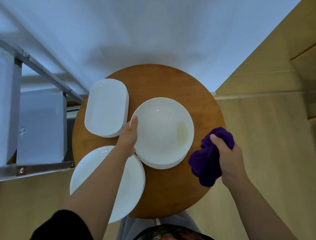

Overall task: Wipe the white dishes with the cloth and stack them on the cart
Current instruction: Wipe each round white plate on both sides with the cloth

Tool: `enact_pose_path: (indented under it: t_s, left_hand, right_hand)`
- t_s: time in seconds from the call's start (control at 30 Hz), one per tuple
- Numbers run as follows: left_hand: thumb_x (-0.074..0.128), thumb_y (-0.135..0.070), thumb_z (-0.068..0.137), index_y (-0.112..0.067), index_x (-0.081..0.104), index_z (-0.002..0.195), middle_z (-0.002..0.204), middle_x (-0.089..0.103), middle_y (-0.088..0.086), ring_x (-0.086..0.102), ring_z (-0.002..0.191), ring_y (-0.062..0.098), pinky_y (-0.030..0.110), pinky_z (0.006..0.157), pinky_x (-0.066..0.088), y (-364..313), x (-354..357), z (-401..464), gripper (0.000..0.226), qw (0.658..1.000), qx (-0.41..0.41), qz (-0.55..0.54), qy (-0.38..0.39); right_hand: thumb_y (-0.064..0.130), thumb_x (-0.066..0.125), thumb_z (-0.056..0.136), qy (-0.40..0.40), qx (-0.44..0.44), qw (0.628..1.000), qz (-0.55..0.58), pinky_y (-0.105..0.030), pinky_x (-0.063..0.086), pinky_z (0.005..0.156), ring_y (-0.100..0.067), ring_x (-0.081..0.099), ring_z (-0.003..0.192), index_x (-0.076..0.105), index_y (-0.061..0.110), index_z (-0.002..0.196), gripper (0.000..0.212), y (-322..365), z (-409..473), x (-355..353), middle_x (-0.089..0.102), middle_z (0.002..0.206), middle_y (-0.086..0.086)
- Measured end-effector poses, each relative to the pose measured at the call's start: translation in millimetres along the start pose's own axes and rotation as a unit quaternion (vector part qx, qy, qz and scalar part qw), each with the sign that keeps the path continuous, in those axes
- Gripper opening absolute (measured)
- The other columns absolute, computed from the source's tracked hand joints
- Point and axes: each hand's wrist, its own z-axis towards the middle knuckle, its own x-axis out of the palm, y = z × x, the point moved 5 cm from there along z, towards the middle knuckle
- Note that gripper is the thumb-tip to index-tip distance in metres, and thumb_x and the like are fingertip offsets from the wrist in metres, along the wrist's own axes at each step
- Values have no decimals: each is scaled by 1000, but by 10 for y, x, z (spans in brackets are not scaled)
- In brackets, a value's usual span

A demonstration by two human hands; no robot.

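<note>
My left hand (131,136) grips the round plate (163,130), fingers hidden beneath; my right hand (227,152) clutches the purple cloth (204,165); no writing shows.

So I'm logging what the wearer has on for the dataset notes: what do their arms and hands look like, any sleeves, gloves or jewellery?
Both hands are bare: no gloves, rings or watch show on the left hand or right hand. The left arm has a black sleeve ending above the elbow, forearm uncovered. The right forearm is bare as far as the frame shows; no sleeve is visible there.
</note>
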Motion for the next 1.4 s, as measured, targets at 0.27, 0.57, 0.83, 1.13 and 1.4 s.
enact_pose_path:
  t_s: [0.27, 0.57, 0.83, 1.13, 1.4]
  left_hand:
    - [42, -71, 84, -41, 53, 122, 120, 64, 0, 61, 109, 28, 51, 89, 53, -185, 97, -806, 50, 983, -23, -178, -29]
    - [40, -65, 86, -40, 58, 94, 68, 72, -11, 71, 63, 12, 26, 47, 54, -250, -89, -1855, 32, 977, 32, -206, -52]
    - [35, -69, 82, -38, 53, 116, 103, 64, -6, 59, 96, 19, 40, 89, 51, -280, -5, -2329, 49, 980, 47, -179, -71]
    - [35, -62, 92, -25, 57, 124, 109, 66, 4, 61, 99, 24, 42, 89, 53, -497, -271, -2372, 54, 953, 56, -283, -89]
    - [41, -71, 85, -18, 52, 125, 115, 63, 17, 59, 105, 39, 56, 89, 51, -432, -416, -2242, 68, 933, -19, -357, -33]
  right_hand:
    - [51, 64, 73, 216, -95, 968, -90, -37, 54, 86, -16, 55, 112, 34, 28, 137, 74, 539, -516, 415, 54, 123, 4]
    - [74, 18, 83, 10, -392, 714, -580, -42, -6, 114, -21, -1, 145, 1, 26, 150, 84, 515, -813, 655, 5, 159, -2]
    - [71, 5, 76, 9, -408, 817, -409, -49, -2, 113, -25, -4, 145, 10, 35, 149, 82, 749, -1281, 1063, 2, 159, -3]
    - [54, 20, 89, 206, -434, 812, -332, -32, -3, 112, -7, 21, 138, 37, 33, 141, 58, 673, -1741, 1319, 39, 145, 13]
    - [41, 46, 95, 377, -380, 741, -405, -24, 35, 97, -9, 46, 112, 62, 26, 117, 31, 717, -1821, 1082, 51, 135, 7]
